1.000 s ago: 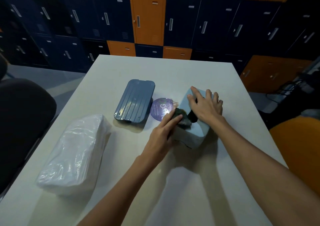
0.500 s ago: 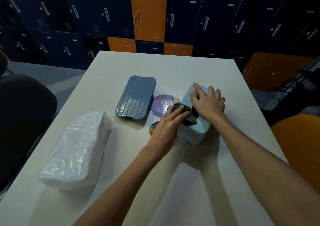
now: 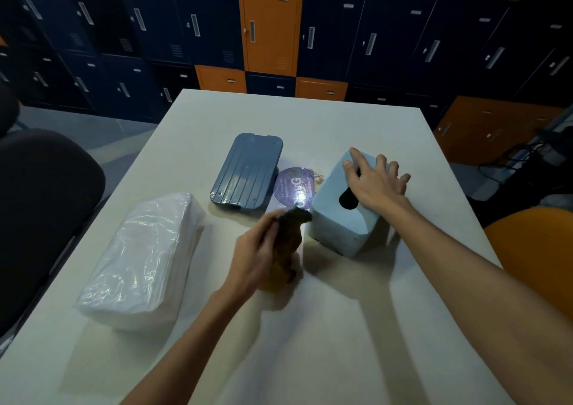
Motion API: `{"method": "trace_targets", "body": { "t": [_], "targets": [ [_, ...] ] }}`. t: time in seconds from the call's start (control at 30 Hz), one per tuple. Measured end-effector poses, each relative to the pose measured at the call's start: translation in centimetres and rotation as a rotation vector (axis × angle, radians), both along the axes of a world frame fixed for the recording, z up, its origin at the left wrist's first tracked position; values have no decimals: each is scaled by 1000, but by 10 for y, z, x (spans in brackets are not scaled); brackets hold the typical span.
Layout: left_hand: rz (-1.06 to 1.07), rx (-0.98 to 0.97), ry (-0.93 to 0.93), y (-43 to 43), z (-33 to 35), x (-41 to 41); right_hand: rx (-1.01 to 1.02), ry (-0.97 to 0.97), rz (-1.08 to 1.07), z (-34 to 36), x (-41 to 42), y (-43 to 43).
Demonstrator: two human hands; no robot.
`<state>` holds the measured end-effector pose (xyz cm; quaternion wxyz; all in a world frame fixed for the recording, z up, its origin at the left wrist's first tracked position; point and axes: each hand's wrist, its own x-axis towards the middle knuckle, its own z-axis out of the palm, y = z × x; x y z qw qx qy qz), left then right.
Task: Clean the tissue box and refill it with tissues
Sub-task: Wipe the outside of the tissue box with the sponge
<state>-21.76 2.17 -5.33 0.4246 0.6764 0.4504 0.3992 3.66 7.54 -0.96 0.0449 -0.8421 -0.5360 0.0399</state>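
Pale-blue container: the tissue box [image 3: 338, 218] stands on the white table [image 3: 310, 342], right of centre, with its slotted face turned up and toward the camera.
Slot: a dark oval slot [image 3: 347, 198] in that face, partly covered by the palm. Only black shows inside, so what the box holds cannot be told.
Grip, right: the right hand [image 3: 376, 181] lies flat on top of the box with fingers straight and spread. It presses down and curls round nothing.
Grip, left: the left hand [image 3: 252, 256] is just left of the box and not touching it, its fingers curled round a cloth [image 3: 290, 237].
Cloth: dark and bunched, hanging from the fingers down to the table. It is blurred, perhaps brownish at its lower end.
Lid: a dark blue ribbed lid [image 3: 248, 177] lies flat on the table, left of the box and apart from it.
Disc: a purple round disc [image 3: 294, 187] lies flat between the lid and the box, its print too blurred to read.
Refill: a pack of tissues [image 3: 145, 259], a white stack sealed in clear plastic wrap, lies on the table's left side, well apart from the box.
Background: blue and orange lockers [image 3: 269, 23].
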Motion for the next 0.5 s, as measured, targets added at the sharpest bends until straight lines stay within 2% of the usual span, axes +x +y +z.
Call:
{"method": "trace_targets", "body": {
  "t": [0.07, 0.17, 0.23, 0.33, 0.43, 0.5],
  "targets": [
    [104, -228, -139, 6, 5, 0, -46, -73, -16, 6, 0, 0],
    [212, -704, -421, 16, 8, 1, -76, -187, -60, 20, 4, 1],
    [219, -859, -532, 21, 4, 0, 1, -237, 65, 23, 6, 1],
    [225, -804, -441, 27, -1, 0, 26, -159, 385, 13, 8, -2],
    [236, -638, -378, 36, 6, 11, 29, 27, 335, 1, 10, -7],
    [205, -507, -272, 44, 10, 27, 48, 63, 295, -1, 10, -8]
  ]
}}
